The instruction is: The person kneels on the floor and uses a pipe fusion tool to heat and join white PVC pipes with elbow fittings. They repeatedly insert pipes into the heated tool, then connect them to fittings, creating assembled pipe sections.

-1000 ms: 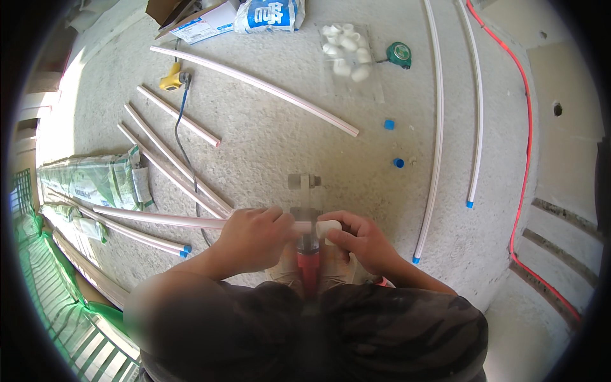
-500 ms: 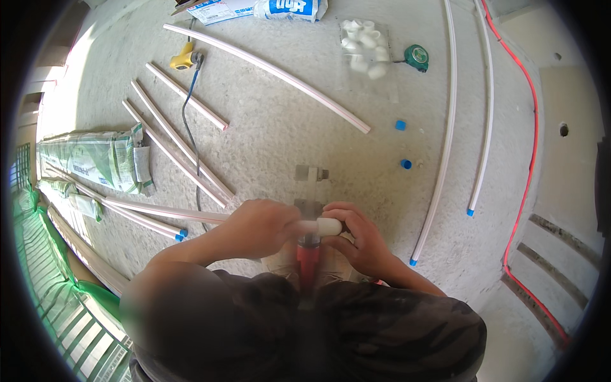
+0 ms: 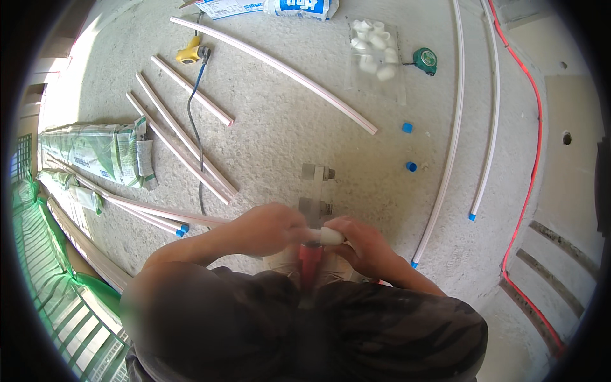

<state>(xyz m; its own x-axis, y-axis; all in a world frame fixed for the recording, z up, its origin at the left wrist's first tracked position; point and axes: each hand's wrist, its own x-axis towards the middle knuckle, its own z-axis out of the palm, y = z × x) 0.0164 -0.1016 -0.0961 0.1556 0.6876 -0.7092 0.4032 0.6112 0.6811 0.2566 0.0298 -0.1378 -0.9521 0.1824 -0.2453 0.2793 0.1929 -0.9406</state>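
Sunlit rough concrete floor [image 3: 286,127]; green netting [image 3: 38,254] at left.

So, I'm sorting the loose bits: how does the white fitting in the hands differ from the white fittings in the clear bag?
The white fitting is single, gripped between the left hand and right hand. The bagged fittings are many, heaped untouched in a clear bag on the floor farther away. Both are white, short and rounded.

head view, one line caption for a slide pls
Both hands, left hand and right hand, join a white fitting to a white pipe on concrete.
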